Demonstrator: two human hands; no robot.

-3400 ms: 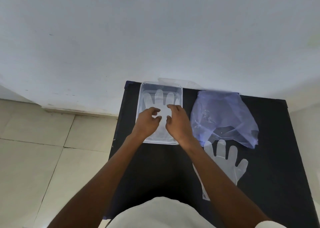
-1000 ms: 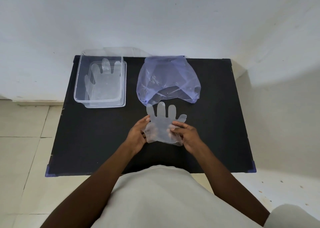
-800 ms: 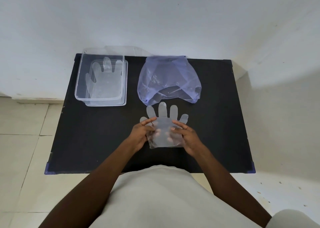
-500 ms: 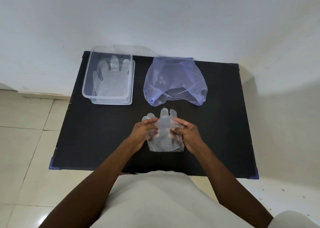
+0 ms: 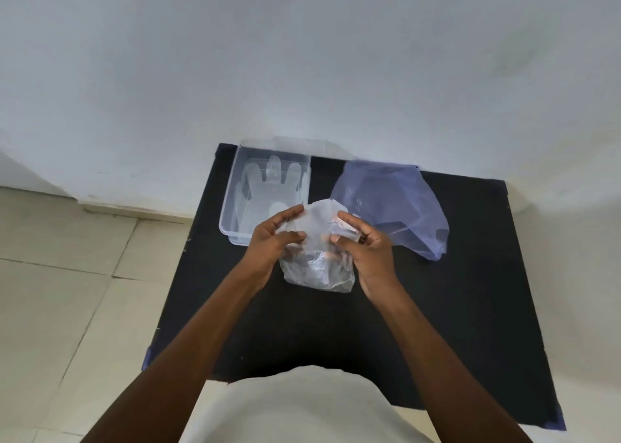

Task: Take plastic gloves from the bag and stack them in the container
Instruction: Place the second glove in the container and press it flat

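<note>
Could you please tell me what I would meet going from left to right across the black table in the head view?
clear container holding a flat glove → left hand → crumpled glove held between both hands → right hand → purple bag

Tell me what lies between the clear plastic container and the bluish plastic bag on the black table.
In the head view, bare black table separates them at the back; nearer the person, the held clear plastic glove overlaps the gap.
</note>
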